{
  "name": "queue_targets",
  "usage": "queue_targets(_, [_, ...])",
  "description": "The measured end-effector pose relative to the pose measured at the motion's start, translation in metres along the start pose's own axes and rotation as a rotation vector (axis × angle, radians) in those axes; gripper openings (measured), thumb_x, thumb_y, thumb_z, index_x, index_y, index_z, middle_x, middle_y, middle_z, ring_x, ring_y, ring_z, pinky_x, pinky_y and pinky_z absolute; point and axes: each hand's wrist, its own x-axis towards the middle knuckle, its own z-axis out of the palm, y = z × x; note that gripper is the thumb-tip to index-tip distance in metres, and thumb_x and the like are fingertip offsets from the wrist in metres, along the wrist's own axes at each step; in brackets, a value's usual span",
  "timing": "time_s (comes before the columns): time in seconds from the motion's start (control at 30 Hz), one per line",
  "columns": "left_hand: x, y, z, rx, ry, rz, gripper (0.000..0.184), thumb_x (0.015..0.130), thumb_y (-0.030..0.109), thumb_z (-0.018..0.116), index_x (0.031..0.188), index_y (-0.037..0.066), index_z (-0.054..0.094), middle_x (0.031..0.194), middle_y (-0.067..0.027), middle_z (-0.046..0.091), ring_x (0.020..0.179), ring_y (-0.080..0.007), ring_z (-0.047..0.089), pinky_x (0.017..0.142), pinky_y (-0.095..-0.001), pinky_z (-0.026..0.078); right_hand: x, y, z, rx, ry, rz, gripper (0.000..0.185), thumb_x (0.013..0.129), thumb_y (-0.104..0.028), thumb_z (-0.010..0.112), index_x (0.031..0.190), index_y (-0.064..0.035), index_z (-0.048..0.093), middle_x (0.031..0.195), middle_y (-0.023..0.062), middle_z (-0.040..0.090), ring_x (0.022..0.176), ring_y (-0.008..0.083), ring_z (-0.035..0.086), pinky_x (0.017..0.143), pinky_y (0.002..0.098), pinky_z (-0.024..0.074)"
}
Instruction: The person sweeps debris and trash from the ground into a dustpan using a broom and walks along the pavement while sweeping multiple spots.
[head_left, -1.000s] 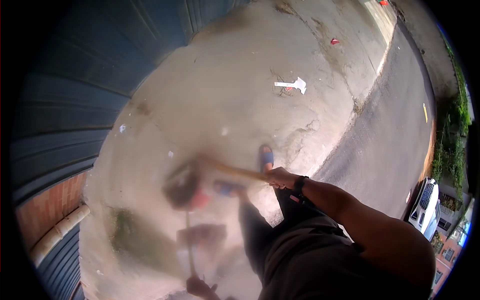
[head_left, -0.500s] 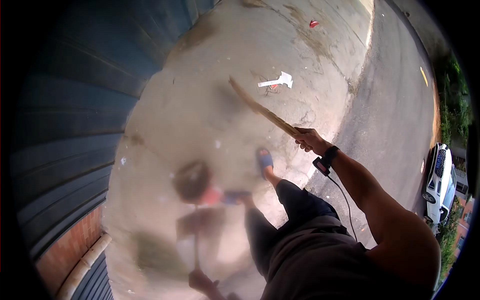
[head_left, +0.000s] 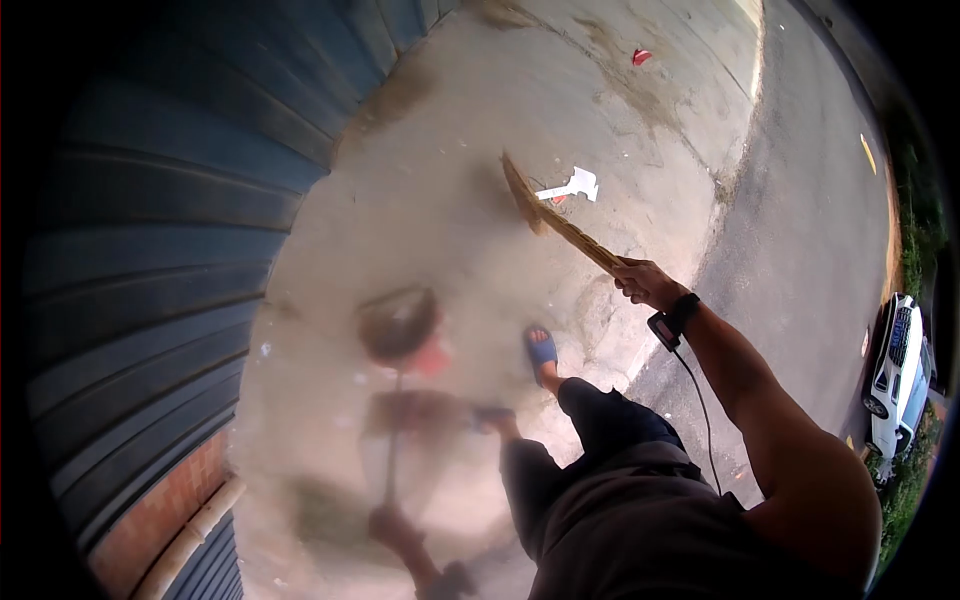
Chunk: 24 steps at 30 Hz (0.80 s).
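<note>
My right hand (head_left: 645,284) is wrapped round the near end of a straw broom (head_left: 575,238) with a braided handle. Its flatter far end is raised up and leftward, beside a white hatchet-shaped piece (head_left: 580,186) on the ground. A scrap of red lies under that piece. Low in the blurred left part, my left hand (head_left: 396,528) is closed on a thin upright handle (head_left: 395,440). At that handle's far end is a dark rounded thing (head_left: 400,328) with red beside it; the smear hides its exact kind.
A blue ribbed metal wall (head_left: 170,235) runs along the left, with a brick strip and pipe (head_left: 190,535) below. Another red scrap (head_left: 641,57) lies farther off on the concrete. To the right are an asphalt road (head_left: 800,200) and a parked white car (head_left: 895,375).
The broom's far end has moved right and now overlaps the white piece's edge. The dark rounded thing has shifted slightly up in view, and my left hand too. The whole view has turned a little.
</note>
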Motion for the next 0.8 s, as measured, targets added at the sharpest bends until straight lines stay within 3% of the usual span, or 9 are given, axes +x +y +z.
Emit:
queue_targets(0.33, [0.023,0.077,0.016,-0.099,-0.095,-0.039,0.04,0.088,0.027,0.061,0.075,-0.011,0.062,0.067,-0.0258,0.063,0.059,-0.0388,0.059,0.061,-0.0528,0.046,0.064,-0.09,0.122,0.023,-0.54,0.098,0.042,0.097,-0.018,0.065,0.137,-0.0099,0.053,0.092,-0.0027,0.056,0.074,0.0038,0.048,0.06,0.0208,0.0393])
queue_targets(0.37, [0.025,0.079,0.017,-0.1,-0.121,-0.033,0.04,0.088,0.027,0.06,0.075,-0.011,0.062,0.067,-0.0263,0.063,0.059,-0.0394,0.059,0.061,-0.0529,0.046,0.045,-0.101,0.156,-0.038,-0.495,-0.174,0.017,0.093,-0.019,0.068,0.101,-0.0056,0.062,0.08,-0.0011,0.055,0.059,0.0058,0.044,0.049,0.0211,0.0339])
queue_targets(0.4, [0.029,0.082,0.016,-0.1,-0.149,-0.023,0.041,0.088,0.027,0.059,0.075,-0.011,0.062,0.067,-0.0268,0.063,0.059,-0.0401,0.059,0.061,-0.053,0.046,0.063,-0.106,0.185,-0.011,-0.491,-0.13,0.016,0.092,-0.017,0.069,0.099,-0.0036,0.065,0.081,0.0028,0.061,0.06,0.0087,0.05,0.051,0.023,0.0393])
queue_targets(0.43, [0.03,0.087,0.014,-0.106,-0.156,-0.036,0.041,0.088,0.027,0.058,0.075,-0.011,0.062,0.068,-0.0275,0.062,0.06,-0.0411,0.059,0.061,-0.0534,0.046,0.105,-0.089,0.196,-0.403,-0.581,-0.618,0.015,0.092,-0.016,0.069,0.102,-0.0043,0.068,0.083,0.0062,0.064,0.067,0.0116,0.059,0.055,0.0248,0.0453])
queue_targets(0.5, [0.029,0.099,0.009,-0.118,-0.178,-0.065,0.041,0.088,0.027,0.056,0.075,-0.012,0.062,0.068,-0.0289,0.062,0.06,-0.0431,0.059,0.061,-0.0542,0.046,0.112,-0.112,0.242,-0.703,-0.492,-0.559,0.013,0.089,-0.012,0.07,0.099,-0.0046,0.068,0.084,0.0077,0.066,0.071,0.0154,0.064,0.061,0.0315,0.0513])
queue_targets(0.57, [0.033,0.102,0.01,-0.073,-0.198,-0.067,0.041,0.088,0.027,0.055,0.075,-0.011,0.063,0.069,-0.0297,0.063,0.061,-0.045,0.06,0.062,-0.0552,0.046,0.145,-0.102,0.26,-0.388,-0.462,-0.317,0.01,0.088,-0.011,0.07,0.096,-0.0044,0.067,0.082,0.0069,0.065,0.069,0.0152,0.063,0.06,0.0302,0.0502])
queue_targets(0.67, [0.04,0.111,0.015,-0.076,-0.193,-0.029,0.042,0.088,0.028,0.054,0.074,-0.01,0.063,0.07,-0.03,0.063,0.063,-0.0481,0.061,0.062,-0.0567,0.046,0.143,-0.104,0.237,-0.208,-0.314,-0.413,0.009,0.09,-0.016,0.07,0.09,-0.008,0.065,0.076,0.0015,0.059,0.06,0.0102,0.054,0.05,0.0234,0.0405])
queue_targets(0.73, [0.036,0.118,0.007,-0.067,-0.22,-0.031,0.041,0.088,0.028,0.054,0.073,-0.01,0.063,0.069,-0.0295,0.063,0.063,-0.0486,0.061,0.062,-0.0568,0.046,0.136,-0.097,0.191,0.225,-0.184,0.1,0.011,0.093,-0.021,0.068,0.093,-0.01,0.064,0.074,-0.0012,0.055,0.056,0.0074,0.047,0.047,0.0222,0.0357])
queue_targets(0.8, [0.04,0.13,0.007,-0.074,-0.229,-0.048,0.041,0.089,0.028,0.055,0.073,-0.009,0.064,0.069,-0.0287,0.064,0.061,-0.0466,0.061,0.06,-0.0551,0.046,0.112,-0.102,0.132,0.202,-0.18,0.079,0.02,0.098,-0.029,0.062,0.104,-0.0102,0.063,0.075,-0.0028,0.052,0.054,0.0051,0.041,0.046,0.0213,0.0312])
